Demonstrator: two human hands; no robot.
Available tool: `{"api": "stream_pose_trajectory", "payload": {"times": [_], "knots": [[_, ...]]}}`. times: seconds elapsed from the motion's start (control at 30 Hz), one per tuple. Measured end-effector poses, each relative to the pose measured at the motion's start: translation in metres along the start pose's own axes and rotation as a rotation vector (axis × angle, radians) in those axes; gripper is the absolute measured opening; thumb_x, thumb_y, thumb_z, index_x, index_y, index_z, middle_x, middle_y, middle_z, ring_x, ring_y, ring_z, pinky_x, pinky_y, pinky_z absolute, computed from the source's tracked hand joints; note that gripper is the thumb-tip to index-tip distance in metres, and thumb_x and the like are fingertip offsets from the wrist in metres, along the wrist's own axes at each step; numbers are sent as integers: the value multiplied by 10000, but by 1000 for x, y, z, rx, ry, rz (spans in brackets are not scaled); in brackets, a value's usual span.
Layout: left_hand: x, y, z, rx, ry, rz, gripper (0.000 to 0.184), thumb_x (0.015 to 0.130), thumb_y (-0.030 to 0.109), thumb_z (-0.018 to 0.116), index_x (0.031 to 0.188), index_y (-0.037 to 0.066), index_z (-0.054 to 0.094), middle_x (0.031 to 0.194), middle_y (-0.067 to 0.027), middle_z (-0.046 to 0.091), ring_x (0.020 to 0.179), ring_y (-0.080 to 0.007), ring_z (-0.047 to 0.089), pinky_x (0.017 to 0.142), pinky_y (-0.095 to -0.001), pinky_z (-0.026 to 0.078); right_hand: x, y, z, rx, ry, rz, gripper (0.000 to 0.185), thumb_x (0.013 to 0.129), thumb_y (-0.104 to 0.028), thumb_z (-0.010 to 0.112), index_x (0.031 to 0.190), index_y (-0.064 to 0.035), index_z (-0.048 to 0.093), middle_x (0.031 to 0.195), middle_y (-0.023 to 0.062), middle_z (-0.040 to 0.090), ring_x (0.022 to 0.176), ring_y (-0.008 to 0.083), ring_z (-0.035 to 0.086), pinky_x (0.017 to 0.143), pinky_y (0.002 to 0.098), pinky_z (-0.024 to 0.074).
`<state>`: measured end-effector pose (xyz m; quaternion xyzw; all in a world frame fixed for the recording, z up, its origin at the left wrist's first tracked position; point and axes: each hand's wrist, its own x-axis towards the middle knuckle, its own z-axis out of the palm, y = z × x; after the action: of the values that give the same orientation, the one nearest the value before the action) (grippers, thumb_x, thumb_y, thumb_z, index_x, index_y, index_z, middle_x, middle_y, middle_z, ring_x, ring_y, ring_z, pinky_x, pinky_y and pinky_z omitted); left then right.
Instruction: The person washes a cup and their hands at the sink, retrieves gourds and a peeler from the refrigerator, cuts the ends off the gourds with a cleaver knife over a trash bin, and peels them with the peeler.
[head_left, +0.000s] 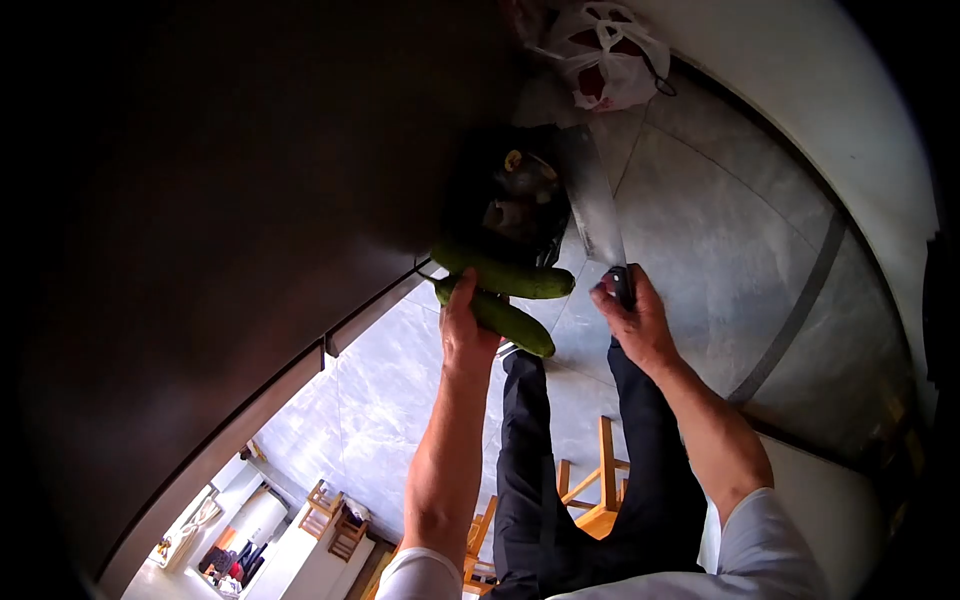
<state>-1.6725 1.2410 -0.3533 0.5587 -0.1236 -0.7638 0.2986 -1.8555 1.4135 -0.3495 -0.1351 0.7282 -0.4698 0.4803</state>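
My left hand [466, 322] is closed around two long green cucumbers, one [525, 281] lying above the other [512, 323]. They sit side by side, tilted slightly down to the right. My right hand [640, 318] grips the dark handle of a broad-bladed kitchen knife [592, 195], its blade pointing up and away from me. The blade is apart from the cucumbers. Just beyond the cucumbers is a black bag-lined bin [555, 240] with scraps inside, too dark to make out well.
A dark panel edge [328, 345] runs along the left. On the grey tiled floor [690, 240], a white plastic bag [612, 60] with reddish contents stands at the back. A wooden chair [604, 470] shows between my legs, with shelving [250, 540] at lower left.
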Motion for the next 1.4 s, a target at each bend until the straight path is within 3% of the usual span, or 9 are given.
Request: {"api": "stream_pose_trajectory", "payload": {"times": [0.43, 0.63, 0.73, 0.8, 0.87, 1.0, 1.07, 1.23, 1.4], "knots": [[-31, -30, -2, -98, 109, -121, 269, 1001, 285, 658, 1168, 79, 619, 1036, -46, 665, 902, -208, 614, 810, -376, 524, 3, -18, 24, 325, -103, -51, 437, 868, -106, 817, 1164, -37, 503, 999, 35, 625, 849, 99, 588, 783, 270, 523], [-80, -22, 1, 571, 295, 275, 248, 941, 198, 766, 1071, 17, 656, 932, -70, 693, 771, -155, 635, 717, -307, 528, 6, -27, 14, 264, -152, -112, 415, 880, -64, 781, 1180, -29, 497, 1014, 49, 653, 873, 118, 616, 816, 290, 526], [-110, -6, -8, 1124, 422, 208, 299, 863, 201, 824, 1023, 9, 660, 901, -95, 695, 817, -195, 686, 777, -320, 551, 11, -33, 7, 176, -228, -178, 412, 880, -48, 768, 1178, -33, 484, 1082, 72, 672, 894, 118, 626, 817, 297, 539], [-122, -6, 2, 1373, 166, 543, 334, 823, 144, 823, 1087, 10, 670, 1022, -118, 723, 950, -224, 712, 823, -350, 580, 16, -40, 2, 116, -269, -202, 407, 883, -40, 760, 1169, -39, 470, 1132, 89, 677, 904, 114, 625, 810, 294, 549], [-113, 5, 23, 1516, -115, 721, 450, 730, 68, 808, 1160, 44, 678, 1333, -165, 653, 1289, -362, 576, 1087, -432, 467, 18, -53, 0, 20, -336, -224, 402, 872, -23, 749, 1165, -30, 474, 1157, 99, 681, 962, 128, 631, 877, 304, 539], [-81, 18, 29, 1602, -460, 739, 528, 753, 61, 798, 1258, 51, 643, 1317, -163, 672, 1250, -335, 619, 1072, -412, 484, 18, -65, 0, 144, -437, -104, 422, 856, -38, 760, 1203, -38, 519, 1100, 60, 686, 973, 144, 654, 920, 298, 515], [-77, 26, 32, 1227, -392, 157, 526, 772, 64, 788, 1271, 30, 623, 1272, -201, 687, 1179, -353, 667, 1045, -383, 510, 22, -66, -4, 145, -497, -122, 439, 842, -31, 764, 1208, -42, 520, 1095, 60, 680, 1020, 139, 642, 964, 308, 500], [-51, 33, 15, 1165, -647, -86, 693, 778, 133, 854, 1400, 15, 572, 1054, -112, 756, 961, -166, 690, 915, -314, 535, 33, -72, -7, 218, -636, -53, 474, 835, -38, 786, 1224, -46, 516, 1094, 65, 668, 1076, 150, 634, 997, 320, 488], [-51, 6, -4, 799, -636, -244, 732, 785, 147, 896, 1409, -9, 548, 1097, -83, 737, 989, -165, 678, 955, -306, 513, 43, -68, -4, 369, -695, 17, 537, 814, -53, 816, 1233, -63, 480, 1170, 113, 698, 1093, 207, 654, 1004, 351, 492]]}}
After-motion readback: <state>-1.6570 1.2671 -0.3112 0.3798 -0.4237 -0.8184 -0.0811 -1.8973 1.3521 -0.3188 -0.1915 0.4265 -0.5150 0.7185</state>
